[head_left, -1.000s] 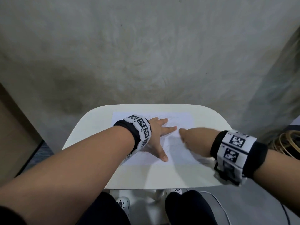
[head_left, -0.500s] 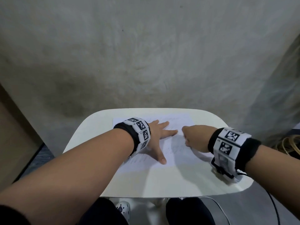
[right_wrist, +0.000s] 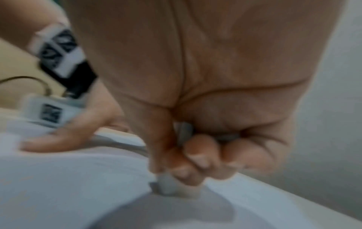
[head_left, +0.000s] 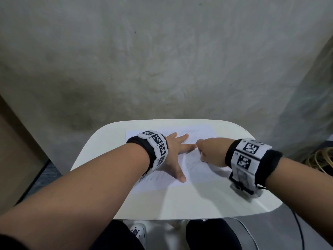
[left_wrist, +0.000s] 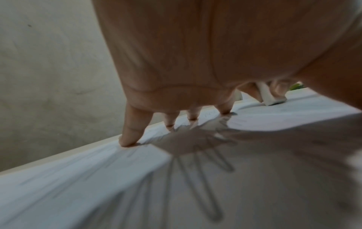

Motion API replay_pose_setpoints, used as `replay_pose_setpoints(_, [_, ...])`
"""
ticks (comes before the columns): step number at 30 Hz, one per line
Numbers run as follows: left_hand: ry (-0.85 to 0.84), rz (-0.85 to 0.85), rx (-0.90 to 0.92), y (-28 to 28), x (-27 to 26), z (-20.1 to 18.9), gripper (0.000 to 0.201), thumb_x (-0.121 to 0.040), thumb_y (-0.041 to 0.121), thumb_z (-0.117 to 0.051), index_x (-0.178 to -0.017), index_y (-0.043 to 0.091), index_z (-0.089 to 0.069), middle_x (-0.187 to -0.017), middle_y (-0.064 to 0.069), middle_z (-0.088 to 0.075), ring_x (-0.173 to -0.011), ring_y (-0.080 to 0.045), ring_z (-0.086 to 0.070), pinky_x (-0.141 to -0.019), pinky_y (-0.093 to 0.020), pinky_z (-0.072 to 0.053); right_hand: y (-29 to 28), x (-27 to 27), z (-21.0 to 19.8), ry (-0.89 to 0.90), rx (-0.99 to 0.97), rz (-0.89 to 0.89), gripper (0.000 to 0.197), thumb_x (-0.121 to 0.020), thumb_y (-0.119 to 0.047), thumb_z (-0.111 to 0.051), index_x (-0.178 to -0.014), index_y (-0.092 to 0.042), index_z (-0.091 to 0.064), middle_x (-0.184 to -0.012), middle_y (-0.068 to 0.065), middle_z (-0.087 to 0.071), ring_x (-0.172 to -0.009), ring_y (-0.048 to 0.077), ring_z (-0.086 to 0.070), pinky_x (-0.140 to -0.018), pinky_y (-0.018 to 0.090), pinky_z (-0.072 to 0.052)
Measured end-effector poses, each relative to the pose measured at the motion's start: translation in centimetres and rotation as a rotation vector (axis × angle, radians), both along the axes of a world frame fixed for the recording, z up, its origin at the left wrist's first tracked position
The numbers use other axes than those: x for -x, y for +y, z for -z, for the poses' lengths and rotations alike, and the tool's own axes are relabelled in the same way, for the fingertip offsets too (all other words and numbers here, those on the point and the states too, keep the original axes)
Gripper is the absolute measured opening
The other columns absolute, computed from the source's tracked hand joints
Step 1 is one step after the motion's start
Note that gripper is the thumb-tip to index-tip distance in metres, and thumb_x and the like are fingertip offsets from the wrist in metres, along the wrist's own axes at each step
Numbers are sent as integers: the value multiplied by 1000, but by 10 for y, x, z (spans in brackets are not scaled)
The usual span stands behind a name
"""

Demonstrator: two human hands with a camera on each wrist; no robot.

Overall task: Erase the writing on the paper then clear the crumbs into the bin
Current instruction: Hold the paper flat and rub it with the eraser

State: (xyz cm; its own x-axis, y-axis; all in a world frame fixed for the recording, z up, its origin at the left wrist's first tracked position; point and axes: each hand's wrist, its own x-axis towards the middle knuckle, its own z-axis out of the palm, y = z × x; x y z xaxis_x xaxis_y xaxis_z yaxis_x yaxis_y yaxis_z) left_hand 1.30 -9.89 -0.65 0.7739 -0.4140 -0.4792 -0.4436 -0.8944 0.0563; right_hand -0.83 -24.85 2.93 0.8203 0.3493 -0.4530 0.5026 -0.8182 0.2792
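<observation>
Left hand (head_left: 173,154) splayed flat, pinning paper (head_left: 201,170) mid-tabletop (head_left: 180,204); right hand (head_left: 210,152) pinches eraser (right_wrist: 166,184) on the sheet. Erasing step; writing remains, bin unseen. Next: firm strokes, paper held taut.

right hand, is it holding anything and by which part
The right hand pinches a white eraser by its upper part; its lower end sticks out onto the paper. The left hand only presses the paper flat.

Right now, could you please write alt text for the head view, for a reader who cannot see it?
A person's left hand presses flat on a sheet of paper while the right hand, fingers curled, rubs the sheet beside it. The paper lies on a small white table against a grey wall; both wrists wear marker bands.
</observation>
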Motion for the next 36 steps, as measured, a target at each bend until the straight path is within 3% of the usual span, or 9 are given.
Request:
replay_pose_setpoints(4, [-7,-10,13,-1,0,1,120,-70,69,-74,-152,51,11,-162,12,23,-150,-24,20,-119,-54,1,10,9,4,99,-15,-98,38,-98,-17,-48,-134,-4,-44,-130,13,-56,-108,27,-56,-79,28,-37])
replay_pose_setpoints(8, [-5,1,2,0,0,1,119,-70,68,-74,-152,50,10,-162,12,24,-150,-24,21,-118,-57,0,6,2,-4,55,41,-64,38,-90,-15,-61,-127,-13,-50,-121,3,-61,-117,24,-56,-84,26,-43])
replay_pose_setpoints(11, [-10,-11,35,-1,-1,3,121,-68,67,-77,-151,53,9,-163,10,22,-150,-26,20,-119,-54,1,13,14,-2,152,40,-116,27,-94,-11,-54,-121,-14,-54,-118,1,-60,-114,23,-54,-75,24,-31])
replay_pose_setpoints(13, [1,5,23,0,-2,4,120,-67,69,-76,-152,52,8,-163,9,22,-150,-27,19,-118,-56,-1,12,9,-4,140,-98,-54,38,-96,-13,-52,-133,-12,-47,-123,4,-60,-99,22,-55,-79,26,-39])
replay_pose_setpoints(18, [-14,4,-15,-4,-2,3,121,-68,67,-78,-153,48,7,-163,7,23,-150,-28,19,-119,-54,-1,22,14,-1,147,-143,-63,42,-97,-15,-49,-139,-11,-44,-136,12,-51,-124,31,-49,-91,35,-41])
replay_pose_setpoints(22, [-10,5,22,-2,-3,3,118,-68,66,-78,-155,45,-1,-164,8,21,-150,-25,18,-120,-55,-3,19,4,-4,93,-104,-39,42,-94,-15,-56,-135,-17,-47,-121,1,-59,-106,23,-58,-87,29,-44])
replay_pose_setpoints(26, [0,-3,-3,-3,-5,4,124,-65,67,-80,-155,45,3,-163,8,22,-150,-26,19,-121,-56,-3,27,15,-3,155,-125,-72,39,-98,-17,-50,-136,-13,-47,-135,9,-53,-124,28,-49,-95,34,-40])
replay_pose_setpoints(30, [10,21,4,3,-3,4,118,-67,72,-73,-155,45,1,-163,8,23,-150,-25,20,-119,-61,-5,16,2,-7,125,-121,16,42,-93,-10,-54,-134,-16,-44,-120,6,-61,-104,25,-59,-75,28,-41])
replay_pose_setpoints(36, [68,2,-40,30,-1,3,126,-67,74,-72,-150,48,18,-158,15,31,-148,-19,26,-117,-61,2,16,5,-7,94,-78,32,36,-94,-16,-51,-128,-8,-44,-121,8,-62,-92,24,-55,-84,32,-44])
